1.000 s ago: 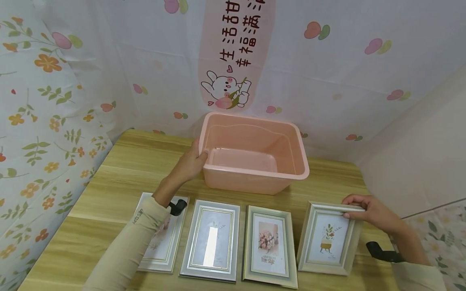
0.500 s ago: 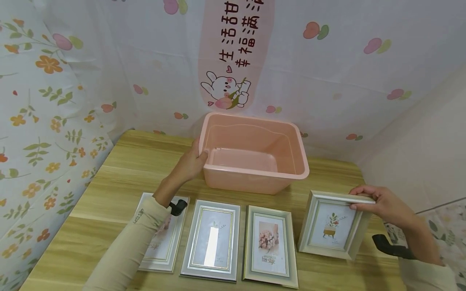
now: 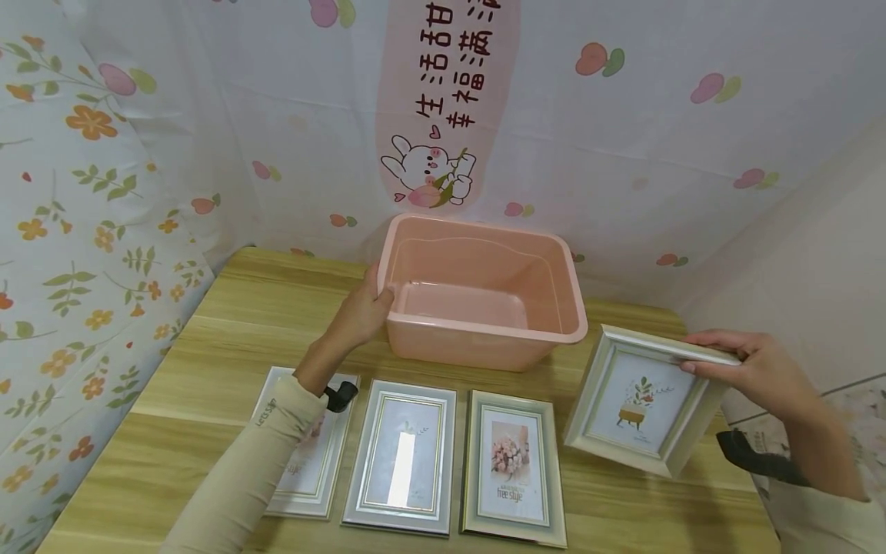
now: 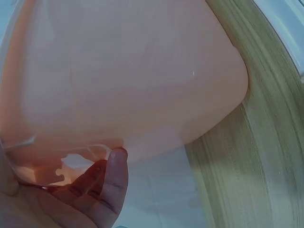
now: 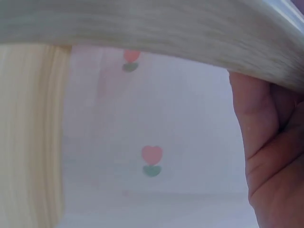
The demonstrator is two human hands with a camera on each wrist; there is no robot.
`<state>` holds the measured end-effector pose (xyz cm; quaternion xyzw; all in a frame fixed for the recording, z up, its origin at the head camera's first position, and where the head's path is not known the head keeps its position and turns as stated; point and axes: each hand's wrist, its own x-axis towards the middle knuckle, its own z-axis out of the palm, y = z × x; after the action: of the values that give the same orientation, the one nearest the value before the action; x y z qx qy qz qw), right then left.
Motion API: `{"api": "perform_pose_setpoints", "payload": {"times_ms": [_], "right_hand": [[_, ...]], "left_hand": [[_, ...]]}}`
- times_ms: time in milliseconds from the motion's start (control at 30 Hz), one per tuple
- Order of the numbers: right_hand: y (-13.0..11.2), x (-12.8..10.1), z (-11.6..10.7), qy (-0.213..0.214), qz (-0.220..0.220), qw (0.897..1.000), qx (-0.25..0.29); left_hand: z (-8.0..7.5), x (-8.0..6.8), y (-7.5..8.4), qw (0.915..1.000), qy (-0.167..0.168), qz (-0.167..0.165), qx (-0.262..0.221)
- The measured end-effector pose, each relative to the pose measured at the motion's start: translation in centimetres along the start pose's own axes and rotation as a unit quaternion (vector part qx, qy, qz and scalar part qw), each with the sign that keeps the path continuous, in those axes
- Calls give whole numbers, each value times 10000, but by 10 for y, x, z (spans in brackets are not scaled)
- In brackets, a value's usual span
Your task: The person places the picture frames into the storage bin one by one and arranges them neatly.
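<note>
My left hand (image 3: 361, 312) grips the left rim of a pink plastic basin (image 3: 477, 346), thumb over the edge; in the left wrist view its fingers curl under the rim by a cut-out handle. At the right, my right hand (image 3: 754, 373) pinches the top edge of a pale picture frame (image 3: 644, 400), which leans tilted with its plant picture facing me. In the right wrist view the side of this frame (image 5: 142, 26) crosses the top, with the fingers at its right end. The basin's inside holds nothing that shows.
Three more picture frames lie face up in a row on the wooden table: a white one (image 3: 321, 462) partly under my left forearm, a silver one (image 3: 401, 458) and a pale gold one (image 3: 514, 469). A printed curtain (image 3: 304, 138) hangs behind the basin.
My right hand has raised the picture frame up and to the right, away from the row, and it has tilted more. My left hand and the basin have stayed put.
</note>
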<state>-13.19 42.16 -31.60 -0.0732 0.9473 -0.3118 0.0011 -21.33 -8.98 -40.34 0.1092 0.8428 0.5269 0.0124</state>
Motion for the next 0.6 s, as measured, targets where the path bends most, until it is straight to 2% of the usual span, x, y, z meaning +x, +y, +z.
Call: {"api": "perform_pose_setpoints", "payload": {"times_ms": [133, 233, 367, 533, 600], "right_hand": [[-11, 1, -4, 144, 171, 9996, 167], [-17, 1, -4, 375, 242, 9977, 502], [-24, 2, -4, 671, -62, 9910, 1156], [-36, 4, -5, 584, -601, 9794, 1835], [-43, 5, -6, 593, -728, 9808, 1710]], "left_hand": [[2, -1, 2, 9999, 97, 48, -69], [4, 0, 2, 9998, 168, 115, 2], [5, 0, 1, 9993, 274, 124, 215], [5, 0, 2, 9990, 317, 2, 326], [5, -1, 1, 9991, 323, -38, 282]]}}
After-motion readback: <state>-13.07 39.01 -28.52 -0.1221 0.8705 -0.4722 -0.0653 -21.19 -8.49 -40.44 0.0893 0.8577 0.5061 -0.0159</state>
